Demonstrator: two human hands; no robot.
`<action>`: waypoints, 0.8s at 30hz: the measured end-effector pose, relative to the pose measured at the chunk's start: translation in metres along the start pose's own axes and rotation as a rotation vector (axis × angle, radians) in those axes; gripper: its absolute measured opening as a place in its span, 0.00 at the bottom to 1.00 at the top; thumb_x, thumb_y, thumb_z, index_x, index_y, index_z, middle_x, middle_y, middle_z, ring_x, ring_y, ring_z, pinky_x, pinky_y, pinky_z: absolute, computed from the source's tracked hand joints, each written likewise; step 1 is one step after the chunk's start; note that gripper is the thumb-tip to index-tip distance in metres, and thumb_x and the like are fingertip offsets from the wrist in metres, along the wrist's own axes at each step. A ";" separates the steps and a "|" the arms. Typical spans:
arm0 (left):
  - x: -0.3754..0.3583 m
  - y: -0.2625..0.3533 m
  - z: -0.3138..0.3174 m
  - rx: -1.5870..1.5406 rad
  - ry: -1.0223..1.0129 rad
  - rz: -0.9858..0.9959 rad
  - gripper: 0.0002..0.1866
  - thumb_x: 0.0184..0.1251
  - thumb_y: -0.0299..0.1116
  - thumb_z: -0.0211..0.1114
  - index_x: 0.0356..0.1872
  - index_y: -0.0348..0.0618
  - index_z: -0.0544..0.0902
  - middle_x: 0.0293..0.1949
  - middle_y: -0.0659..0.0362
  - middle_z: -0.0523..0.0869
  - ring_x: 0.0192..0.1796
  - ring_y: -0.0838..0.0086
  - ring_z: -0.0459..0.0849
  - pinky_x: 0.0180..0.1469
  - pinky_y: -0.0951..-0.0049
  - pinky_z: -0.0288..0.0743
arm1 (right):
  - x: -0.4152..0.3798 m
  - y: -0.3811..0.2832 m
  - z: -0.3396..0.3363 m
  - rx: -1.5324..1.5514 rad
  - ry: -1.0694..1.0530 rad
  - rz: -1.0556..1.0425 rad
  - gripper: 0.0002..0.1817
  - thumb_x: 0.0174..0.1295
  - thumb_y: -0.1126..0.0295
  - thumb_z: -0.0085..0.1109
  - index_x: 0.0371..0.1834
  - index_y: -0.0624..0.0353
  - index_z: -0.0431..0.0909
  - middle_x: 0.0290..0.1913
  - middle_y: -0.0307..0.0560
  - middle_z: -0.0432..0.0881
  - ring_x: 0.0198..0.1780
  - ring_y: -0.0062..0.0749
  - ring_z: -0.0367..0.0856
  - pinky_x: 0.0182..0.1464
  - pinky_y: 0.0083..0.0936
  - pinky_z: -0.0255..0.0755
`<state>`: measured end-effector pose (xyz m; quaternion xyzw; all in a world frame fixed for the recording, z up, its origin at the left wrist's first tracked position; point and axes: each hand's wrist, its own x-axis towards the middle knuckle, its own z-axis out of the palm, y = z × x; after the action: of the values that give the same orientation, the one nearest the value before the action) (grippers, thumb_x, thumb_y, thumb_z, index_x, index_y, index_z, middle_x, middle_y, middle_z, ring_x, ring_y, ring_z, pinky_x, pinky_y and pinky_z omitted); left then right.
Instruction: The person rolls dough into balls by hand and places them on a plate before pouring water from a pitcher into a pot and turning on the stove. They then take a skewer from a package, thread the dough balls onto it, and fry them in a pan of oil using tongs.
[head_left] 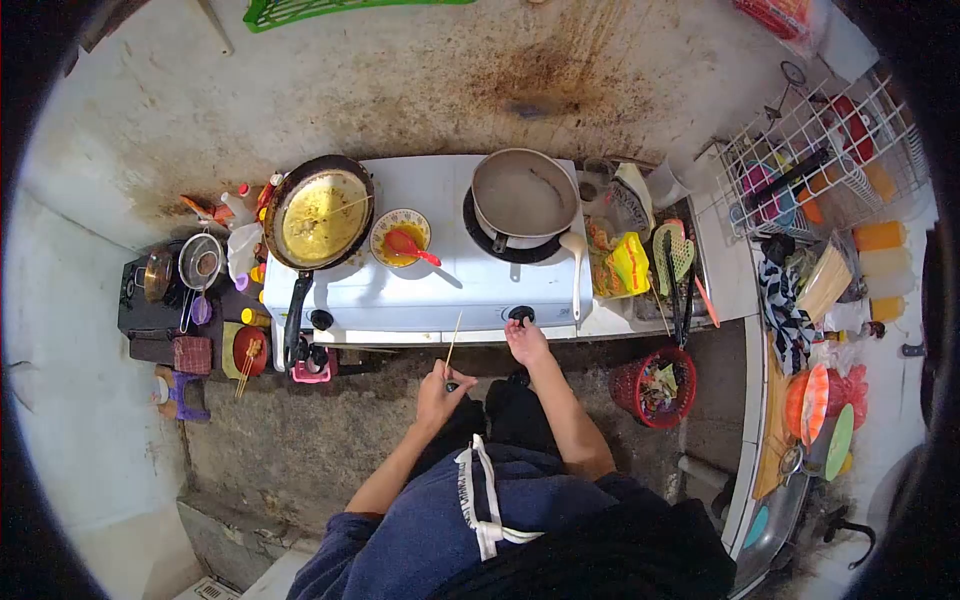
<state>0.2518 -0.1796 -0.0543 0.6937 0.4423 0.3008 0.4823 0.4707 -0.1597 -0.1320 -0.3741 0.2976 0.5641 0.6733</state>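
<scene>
My left hand (438, 398) is closed around a thin wooden skewer (455, 338) that points up toward the stove's front edge. At the front panel of the white gas stove (420, 300), the fingers of my right hand (527, 343) grip the black right knob (521, 315). A frying pan (371, 190) on the left burner holds a yellow, egg-like layer (318, 222), with a thin stick lying across it. Beside it sits a patterned bowl (424, 222) of yellow liquid with a red spoon (405, 243). A pot (525, 190) of cloudy liquid stands on the right burner.
A ladle (575, 260) lies right of the pot, near a yellow packet (630, 265). A red waste basket (625, 400) stands on the floor to the right. Skewered food (250, 360) rests over a red bowl at left. A wire dish rack (800, 160) is at far right.
</scene>
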 end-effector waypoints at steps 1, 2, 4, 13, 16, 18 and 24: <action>0.000 0.003 -0.001 -0.046 0.009 0.021 0.21 0.48 0.33 0.68 0.24 0.41 0.59 0.24 0.53 0.82 0.27 0.59 0.80 0.28 0.67 0.69 | -0.001 -0.001 0.001 0.002 -0.003 0.000 0.12 0.65 0.65 0.42 0.30 0.64 0.64 0.27 0.45 0.70 0.33 0.32 0.72 0.42 0.28 0.73; 0.000 0.006 -0.002 -0.045 0.009 0.024 0.21 0.48 0.33 0.68 0.24 0.41 0.59 0.24 0.53 0.82 0.27 0.59 0.80 0.28 0.67 0.69 | -0.002 -0.002 0.000 0.009 -0.017 0.020 0.12 0.65 0.65 0.41 0.31 0.64 0.64 0.27 0.45 0.70 0.32 0.31 0.73 0.42 0.28 0.73; -0.001 0.013 -0.006 0.042 -0.014 0.032 0.21 0.49 0.32 0.67 0.24 0.41 0.58 0.25 0.53 0.83 0.27 0.60 0.80 0.29 0.67 0.69 | -0.003 -0.002 0.000 0.017 -0.033 0.041 0.11 0.65 0.66 0.41 0.32 0.64 0.64 0.27 0.45 0.71 0.32 0.31 0.73 0.42 0.27 0.73; -0.007 0.000 -0.001 -0.007 -0.081 0.005 0.21 0.51 0.31 0.65 0.24 0.40 0.57 0.26 0.51 0.82 0.29 0.55 0.79 0.30 0.66 0.69 | -0.002 -0.006 -0.005 0.059 -0.138 0.106 0.13 0.66 0.64 0.37 0.31 0.63 0.65 0.25 0.45 0.72 0.32 0.31 0.73 0.41 0.27 0.72; -0.006 0.012 -0.004 0.007 -0.093 -0.005 0.20 0.52 0.30 0.65 0.24 0.41 0.57 0.25 0.51 0.82 0.29 0.55 0.79 0.29 0.67 0.69 | 0.004 -0.007 -0.010 0.083 -0.124 0.117 0.12 0.66 0.65 0.39 0.32 0.64 0.63 0.27 0.43 0.68 0.33 0.30 0.71 0.42 0.27 0.73; -0.006 0.014 -0.004 0.013 -0.087 -0.015 0.20 0.52 0.30 0.65 0.24 0.41 0.57 0.25 0.51 0.82 0.28 0.55 0.79 0.28 0.68 0.69 | 0.007 -0.008 -0.015 0.054 -0.216 0.166 0.16 0.65 0.60 0.40 0.32 0.65 0.65 0.25 0.46 0.72 0.32 0.32 0.74 0.42 0.28 0.73; -0.006 0.007 -0.006 -0.039 -0.072 -0.041 0.22 0.48 0.30 0.67 0.21 0.42 0.57 0.24 0.51 0.82 0.25 0.66 0.80 0.26 0.71 0.69 | -0.022 -0.022 -0.017 -0.361 0.182 -0.365 0.23 0.55 0.51 0.54 0.39 0.62 0.67 0.26 0.44 0.71 0.30 0.30 0.74 0.36 0.24 0.72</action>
<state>0.2462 -0.1837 -0.0457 0.6855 0.4328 0.2742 0.5173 0.4884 -0.1876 -0.1200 -0.5844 0.1792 0.4414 0.6568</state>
